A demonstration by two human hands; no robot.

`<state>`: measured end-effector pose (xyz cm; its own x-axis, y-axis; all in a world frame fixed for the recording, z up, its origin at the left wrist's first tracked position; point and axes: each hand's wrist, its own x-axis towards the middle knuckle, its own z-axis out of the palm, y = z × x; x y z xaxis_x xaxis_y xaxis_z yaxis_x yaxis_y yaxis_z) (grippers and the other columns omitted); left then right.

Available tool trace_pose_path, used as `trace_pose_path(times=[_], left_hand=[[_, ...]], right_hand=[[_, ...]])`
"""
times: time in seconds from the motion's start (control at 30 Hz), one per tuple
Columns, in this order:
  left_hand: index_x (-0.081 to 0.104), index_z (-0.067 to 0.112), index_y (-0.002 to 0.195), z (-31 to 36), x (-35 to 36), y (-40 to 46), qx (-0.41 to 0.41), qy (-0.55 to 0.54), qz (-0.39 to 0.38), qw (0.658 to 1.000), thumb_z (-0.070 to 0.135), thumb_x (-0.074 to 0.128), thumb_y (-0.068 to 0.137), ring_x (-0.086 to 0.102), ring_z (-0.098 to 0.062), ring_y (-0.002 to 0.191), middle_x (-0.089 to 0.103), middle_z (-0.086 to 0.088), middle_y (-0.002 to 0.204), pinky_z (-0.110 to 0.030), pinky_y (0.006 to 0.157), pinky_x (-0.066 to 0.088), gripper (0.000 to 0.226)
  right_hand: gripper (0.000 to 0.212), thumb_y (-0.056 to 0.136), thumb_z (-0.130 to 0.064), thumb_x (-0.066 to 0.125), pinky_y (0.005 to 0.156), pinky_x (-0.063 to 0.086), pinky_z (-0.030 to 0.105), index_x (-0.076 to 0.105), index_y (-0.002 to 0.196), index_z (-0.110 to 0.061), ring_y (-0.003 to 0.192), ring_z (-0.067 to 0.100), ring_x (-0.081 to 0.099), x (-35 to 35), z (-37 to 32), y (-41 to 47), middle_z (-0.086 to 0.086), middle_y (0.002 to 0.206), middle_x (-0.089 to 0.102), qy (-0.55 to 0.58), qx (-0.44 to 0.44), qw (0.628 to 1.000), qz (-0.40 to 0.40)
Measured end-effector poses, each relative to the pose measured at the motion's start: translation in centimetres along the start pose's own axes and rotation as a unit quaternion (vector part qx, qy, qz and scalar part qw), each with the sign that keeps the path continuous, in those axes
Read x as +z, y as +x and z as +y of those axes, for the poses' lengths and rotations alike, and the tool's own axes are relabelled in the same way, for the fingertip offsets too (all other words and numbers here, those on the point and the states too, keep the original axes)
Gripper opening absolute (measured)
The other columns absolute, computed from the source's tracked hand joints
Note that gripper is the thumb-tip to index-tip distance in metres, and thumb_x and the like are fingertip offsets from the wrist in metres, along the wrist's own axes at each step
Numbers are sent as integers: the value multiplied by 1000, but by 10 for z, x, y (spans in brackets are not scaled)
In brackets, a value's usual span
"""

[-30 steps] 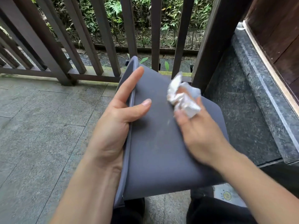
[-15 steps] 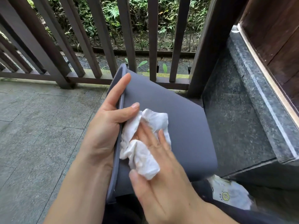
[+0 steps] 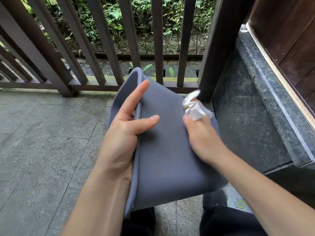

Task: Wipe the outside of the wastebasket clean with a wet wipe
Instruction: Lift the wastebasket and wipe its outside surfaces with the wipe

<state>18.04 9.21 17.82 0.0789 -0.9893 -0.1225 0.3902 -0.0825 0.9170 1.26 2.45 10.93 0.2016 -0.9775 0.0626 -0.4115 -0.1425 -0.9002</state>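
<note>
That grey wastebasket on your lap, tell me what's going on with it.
A person is wiping the outside of the grey wastebasket, which lies on its side across their lap. The left hand grips its rim, thumb on the outer wall and fingers at the opening. The right hand holds a crumpled white wet wipe against the wall near the basket's base end. A wipes packet lies beside their leg, on the stone floor by the wooden railing.

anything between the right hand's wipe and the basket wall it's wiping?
Nothing visible. The right hand holds the wet wipe right at the wastebasket outer wall, near its far edge. The left hand grips the rim, clear of that area.
</note>
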Motion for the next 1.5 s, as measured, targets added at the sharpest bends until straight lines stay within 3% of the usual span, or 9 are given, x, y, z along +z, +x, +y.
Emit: trace_pose_path(times=[0.1, 0.3, 0.43, 0.57, 0.73, 0.97, 1.2, 1.33, 1.5], left_hand=[[70, 36, 129, 2, -3, 7, 22, 0, 41, 999, -12, 61, 76, 77, -19, 98, 79, 6, 120, -28, 75, 64, 72], [71, 35, 128, 8, -16, 4, 45, -4, 68, 997, -14, 59, 64, 79, -17, 91, 80, 11, 113, -27, 68, 63, 82], [74, 42, 125, 16, -23, 1, 39, -26, 66, 997, -7, 58, 54, 75, -29, 103, 74, -3, 131, -41, 83, 63, 88], [73, 40, 127, 21, -29, -4, 55, -50, 51, 996, -7, 55, 55, 76, -29, 103, 75, -3, 128, -41, 79, 65, 87], [74, 40, 125, 23, -33, -6, 49, -59, 49, 996, -7, 51, 55, 76, -29, 97, 75, -4, 128, -44, 81, 64, 87], [74, 43, 122, 18, -25, -5, 35, -17, 30, 999, -5, 52, 55, 74, -30, 95, 78, -2, 117, -44, 80, 61, 85], [77, 45, 114, 16, -15, -2, 11, 22, 74, 997, -4, 52, 50, 68, -27, 84, 76, -2, 108, -35, 70, 60, 84], [78, 46, 110, 14, -11, 0, -4, 41, 96, 994, -3, 51, 47, 60, -31, 84, 74, -2, 102, -36, 71, 52, 84], [79, 47, 106, 12, -9, 2, -9, 60, 106, 993, -2, 54, 42, 65, -31, 85, 73, 2, 116, -36, 69, 54, 84]], right_hand=[[61, 98, -42, 41, 122, 7, 21, 26, 154, -24, 150, 1, 13, 25, -26, -41, -13, 162, 23, -22, -143, 988, -59], [63, 97, -24, 45, 125, 13, 39, 24, 154, -6, 154, 17, 17, 16, -11, -64, 3, 164, 21, -124, -365, 913, -134], [54, 96, -31, 42, 113, 22, 10, 41, 148, -18, 145, 4, 31, -10, 9, -36, -10, 151, 40, -152, -226, 961, -42], [41, 105, -31, 43, 73, 42, 22, 70, 98, -1, 96, 28, 68, -25, 5, -10, 6, 93, 71, 59, 2, 991, 124], [39, 104, -25, 39, 102, 51, 49, 64, 127, -4, 121, 31, 64, -53, -36, -12, 17, 128, 67, 525, 50, 847, 65], [61, 102, -41, 25, 70, 55, 28, 79, 90, -15, 90, 13, 65, -60, -50, -23, -1, 98, 70, 616, 118, 775, -79], [77, 103, -57, 23, 118, 28, 55, 46, 143, 4, 134, 43, 49, -58, -46, -27, 27, 144, 51, 623, 147, 755, -142], [61, 99, -60, 26, 75, 55, 35, 72, 95, -20, 81, 13, 65, -56, -49, -28, -3, 91, 69, 651, 154, 730, -138], [27, 92, -38, 36, 59, 34, 27, 50, 82, -18, 66, 13, 37, -68, -52, -18, 0, 75, 45, 563, 137, 803, -136]])
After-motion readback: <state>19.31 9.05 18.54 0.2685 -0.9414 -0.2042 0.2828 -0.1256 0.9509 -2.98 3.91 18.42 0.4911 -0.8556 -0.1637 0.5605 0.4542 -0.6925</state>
